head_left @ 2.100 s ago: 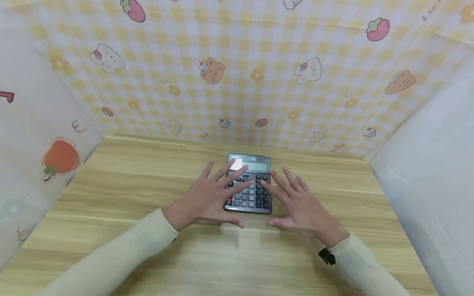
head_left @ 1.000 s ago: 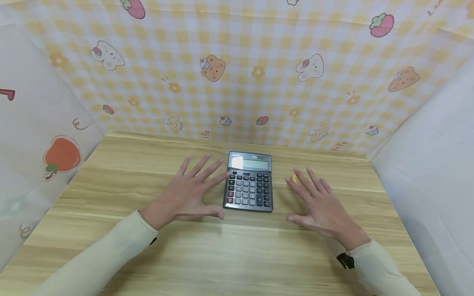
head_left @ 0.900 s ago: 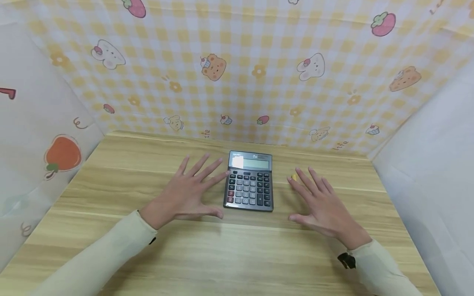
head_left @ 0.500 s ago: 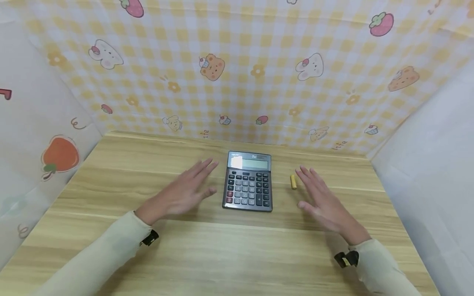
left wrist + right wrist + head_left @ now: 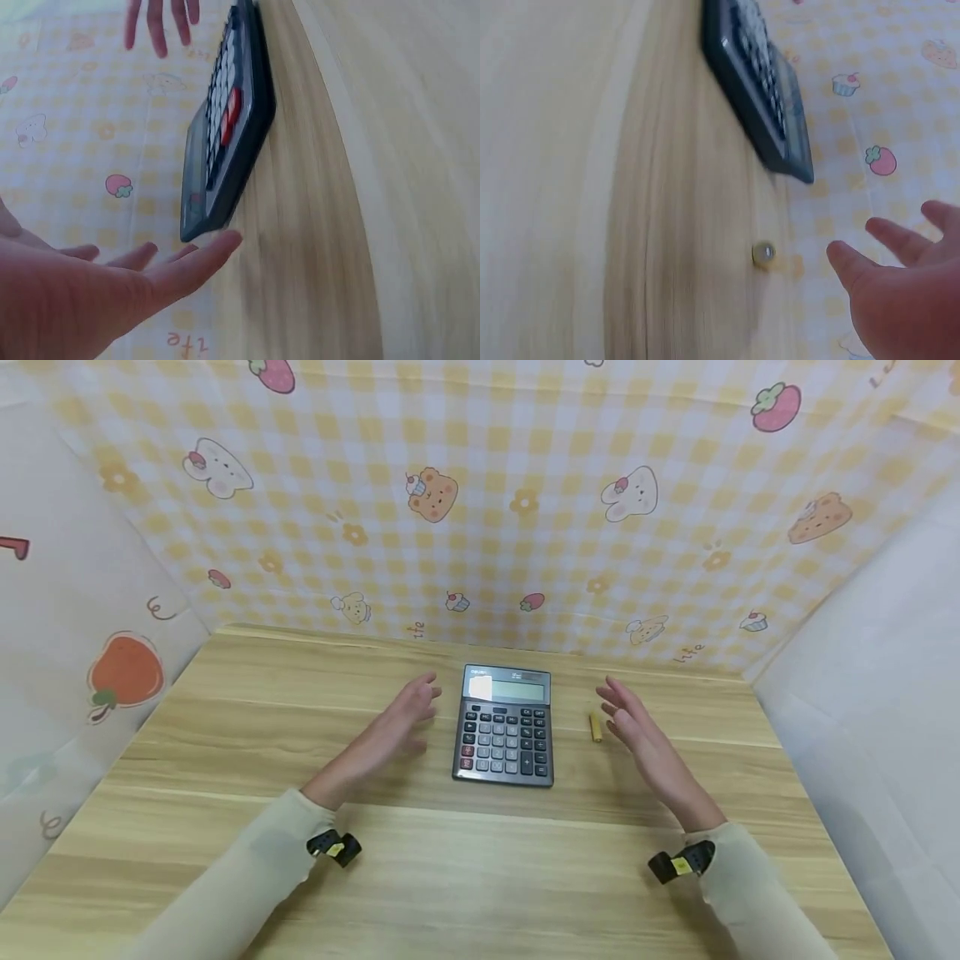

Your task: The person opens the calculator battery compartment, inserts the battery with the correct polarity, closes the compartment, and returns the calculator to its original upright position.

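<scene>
The left hand (image 5: pixel 386 737) and right hand (image 5: pixel 648 745) hang empty, fingers loose — a rightward brush could roll the battery (image 5: pixel 595 727).

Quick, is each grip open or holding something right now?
Left grip: open, holding nothing, near the calculator.
Right grip: open, holding nothing, near the battery.

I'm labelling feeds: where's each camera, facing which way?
Head: on the head, facing forward and down at the calculator and yellow cylinder; left hand, right hand and sleeves show.
Left wrist: on that wrist, facing the calculator's side; left hand and right hand's fingers show.
Right wrist: on that wrist, facing calculator and cylinder; right hand shows.
Shared by wrist views: calculator, checked cloth.
</scene>
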`<state>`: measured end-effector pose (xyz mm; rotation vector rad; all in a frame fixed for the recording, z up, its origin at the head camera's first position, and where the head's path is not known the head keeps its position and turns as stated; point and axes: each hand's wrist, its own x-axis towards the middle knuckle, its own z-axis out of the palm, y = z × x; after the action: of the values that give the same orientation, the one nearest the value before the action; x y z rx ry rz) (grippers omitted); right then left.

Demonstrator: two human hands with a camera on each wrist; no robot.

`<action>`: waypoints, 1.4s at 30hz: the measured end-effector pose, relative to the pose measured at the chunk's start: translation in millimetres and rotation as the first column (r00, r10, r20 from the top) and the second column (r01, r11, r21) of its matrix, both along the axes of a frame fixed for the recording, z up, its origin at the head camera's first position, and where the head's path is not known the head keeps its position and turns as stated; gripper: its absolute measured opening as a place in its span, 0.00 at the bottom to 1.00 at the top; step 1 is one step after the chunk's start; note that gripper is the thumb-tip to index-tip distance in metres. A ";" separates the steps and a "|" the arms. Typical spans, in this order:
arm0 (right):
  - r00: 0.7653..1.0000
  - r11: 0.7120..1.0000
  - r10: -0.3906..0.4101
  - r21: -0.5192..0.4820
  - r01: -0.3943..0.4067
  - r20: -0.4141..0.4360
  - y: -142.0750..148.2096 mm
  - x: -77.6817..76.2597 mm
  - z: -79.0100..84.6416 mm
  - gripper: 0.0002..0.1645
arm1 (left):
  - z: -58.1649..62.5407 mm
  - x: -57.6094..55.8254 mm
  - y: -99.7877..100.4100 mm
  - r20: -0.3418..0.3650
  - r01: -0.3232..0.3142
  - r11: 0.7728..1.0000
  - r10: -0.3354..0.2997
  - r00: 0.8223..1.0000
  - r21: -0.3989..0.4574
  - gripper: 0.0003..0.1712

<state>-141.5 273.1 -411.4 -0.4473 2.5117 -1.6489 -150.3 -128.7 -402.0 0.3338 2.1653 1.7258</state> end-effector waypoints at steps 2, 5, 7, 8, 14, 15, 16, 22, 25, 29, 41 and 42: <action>0.997 0.997 -0.028 -0.074 0.033 0.073 -6.3 -5.2 0.4 0.38 | -2.8 -3.3 5.3 0.049 -0.025 1.000 0.024 0.999 0.018 0.45; 0.985 0.984 -0.060 -0.155 0.085 0.162 -15.2 -14.7 0.4 0.39 | -6.5 -8.7 12.3 0.112 -0.053 0.998 0.050 0.992 0.030 0.47; 0.976 0.977 -0.074 -0.182 0.112 0.203 -20.3 -21.9 -0.3 0.40 | -8.8 -11.9 15.9 0.138 -0.049 0.998 0.043 0.989 0.037 0.49; 0.973 0.973 -0.076 -0.195 0.120 0.218 -22.4 -25.7 -1.0 0.41 | -9.3 -12.9 17.4 0.149 -0.044 0.998 0.038 0.988 0.040 0.50; 0.962 0.965 -0.059 -0.231 0.124 0.268 -34.5 -49.2 -5.8 0.43 | -11.5 -17.3 23.6 0.174 -0.030 0.998 0.021 0.985 0.050 0.53; 0.959 0.965 -0.060 -0.230 0.127 0.278 -37.1 -52.6 -6.1 0.43 | -12.2 -18.1 24.3 0.174 -0.033 0.999 0.025 0.984 0.042 0.52; 0.956 0.965 -0.061 -0.229 0.130 0.288 -39.7 -55.5 -6.3 0.43 | -12.9 -18.9 25.0 0.175 -0.037 0.999 0.030 0.984 0.038 0.51; 0.941 0.969 -0.072 -0.201 0.145 0.331 -52.6 -68.6 -7.7 0.43 | -15.8 -20.0 27.6 0.176 -0.036 0.999 0.035 0.984 0.001 0.49; 0.931 0.973 -0.088 -0.171 0.157 0.354 -55.9 -73.3 -9.2 0.43 | -17.2 -20.0 28.9 0.176 -0.031 1.000 0.031 0.984 -0.003 0.49; 0.917 0.973 -0.104 -0.149 0.173 0.385 -59.3 -78.4 -11.7 0.42 | -18.6 -18.8 30.6 0.176 -0.023 0.999 0.027 0.984 -0.023 0.48; 0.883 0.961 -0.156 -0.136 0.239 0.443 -71.5 -88.4 -19.6 0.35 | -22.4 -9.8 33.7 0.171 -0.009 0.998 0.018 0.985 -0.057 0.51; 0.882 0.962 -0.157 -0.134 0.239 0.444 -72.2 -88.6 -20.1 0.35 | -22.9 -9.2 33.9 0.170 -0.010 0.998 0.020 0.985 -0.061 0.52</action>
<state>-230.1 200.9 -431.4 0.1631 2.1413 -1.8193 -159.5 -94.9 -425.0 0.1488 2.0962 1.6292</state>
